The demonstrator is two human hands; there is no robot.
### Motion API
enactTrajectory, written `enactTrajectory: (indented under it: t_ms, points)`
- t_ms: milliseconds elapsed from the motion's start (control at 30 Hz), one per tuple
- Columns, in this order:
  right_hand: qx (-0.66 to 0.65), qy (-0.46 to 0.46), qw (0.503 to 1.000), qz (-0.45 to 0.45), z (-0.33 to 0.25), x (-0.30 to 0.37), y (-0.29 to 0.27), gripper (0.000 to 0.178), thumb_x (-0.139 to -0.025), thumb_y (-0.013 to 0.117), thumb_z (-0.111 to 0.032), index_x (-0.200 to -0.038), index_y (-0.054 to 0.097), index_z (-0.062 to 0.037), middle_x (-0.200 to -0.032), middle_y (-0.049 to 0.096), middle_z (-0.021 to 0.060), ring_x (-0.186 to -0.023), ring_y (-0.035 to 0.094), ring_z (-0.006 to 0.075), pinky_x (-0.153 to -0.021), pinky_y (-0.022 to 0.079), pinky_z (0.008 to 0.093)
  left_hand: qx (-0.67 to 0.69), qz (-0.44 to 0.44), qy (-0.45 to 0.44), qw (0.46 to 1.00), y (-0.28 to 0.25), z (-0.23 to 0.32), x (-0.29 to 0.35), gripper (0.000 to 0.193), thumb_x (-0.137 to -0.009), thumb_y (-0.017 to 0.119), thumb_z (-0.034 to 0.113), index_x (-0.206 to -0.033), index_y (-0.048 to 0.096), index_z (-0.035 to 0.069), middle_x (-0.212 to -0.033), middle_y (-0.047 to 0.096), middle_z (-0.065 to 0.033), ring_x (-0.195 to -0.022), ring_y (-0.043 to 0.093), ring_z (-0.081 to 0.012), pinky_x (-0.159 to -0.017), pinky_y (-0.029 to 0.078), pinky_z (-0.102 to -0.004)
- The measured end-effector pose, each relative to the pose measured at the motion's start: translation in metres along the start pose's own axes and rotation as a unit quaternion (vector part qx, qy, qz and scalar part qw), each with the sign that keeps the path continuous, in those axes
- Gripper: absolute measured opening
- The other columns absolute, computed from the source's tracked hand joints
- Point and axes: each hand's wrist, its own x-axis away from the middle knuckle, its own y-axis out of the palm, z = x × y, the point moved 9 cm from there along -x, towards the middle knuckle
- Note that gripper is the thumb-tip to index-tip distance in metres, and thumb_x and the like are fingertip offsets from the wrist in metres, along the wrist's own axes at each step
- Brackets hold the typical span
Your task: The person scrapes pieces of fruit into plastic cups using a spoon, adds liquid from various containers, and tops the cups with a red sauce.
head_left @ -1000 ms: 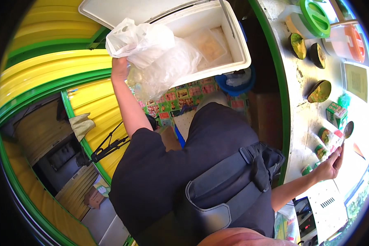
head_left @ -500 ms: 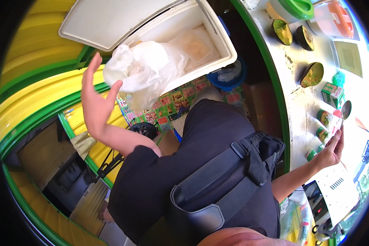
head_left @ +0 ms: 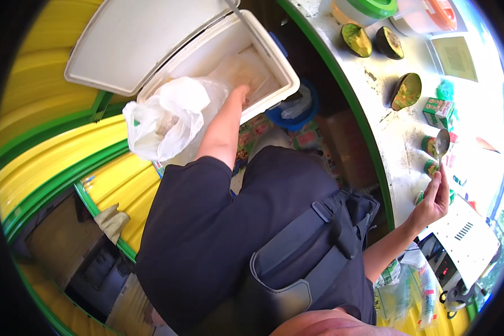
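right hand (head_left: 431, 206) grips metal spoon (head_left: 442, 141); left hand (head_left: 241, 96) inside white cooler (head_left: 285, 92), cannot tell its grip; plastic bag (head_left: 171, 115) left of it.

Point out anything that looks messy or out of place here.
The white plastic bag bulges out over the rim of the open cooler, beside the left arm, rather than sitting fully inside. Three avocado halves lie directly on the counter, whose surface has dark worn or stained patches. No obvious spill shows.
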Motion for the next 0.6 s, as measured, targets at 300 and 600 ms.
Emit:
enactTrajectory:
  t_ms: [300, 600]
  points:
    - [0.046, 0.016, 0.999, 0.019, 0.005, 0.013, -0.013, 0.027, -0.100, 0.068, -0.006, -0.126, 0.074, -0.0005, -0.076, 0.060, -0.0051, -0.063, 0.040, 0.0022, -0.057, 0.029, 0.0198, 0.014, -0.036, 0.055, 0.998, 0.027, 0.044, 0.048, 0.033, -0.105, 0.040, 0.015, -0.129, 0.051, -0.005, -0.102, 0.063, -0.0191, -0.086, 0.073, -0.0319, -0.075, 0.063, -0.0430]
    - [-0.023, 0.017, 0.999, -0.045, 0.014, 0.013, 0.006, 0.027, -0.100, 0.070, -0.008, -0.127, 0.074, -0.0015, -0.077, 0.058, -0.0073, -0.062, 0.038, 0.0006, -0.056, 0.025, 0.0188, 0.152, -0.037, 0.140, 0.978, 0.000, 0.095, 0.146, 0.031, -0.107, 0.048, 0.021, -0.116, 0.053, -0.008, -0.093, 0.059, -0.0125, -0.074, 0.070, -0.0250, -0.073, 0.060, -0.0355]
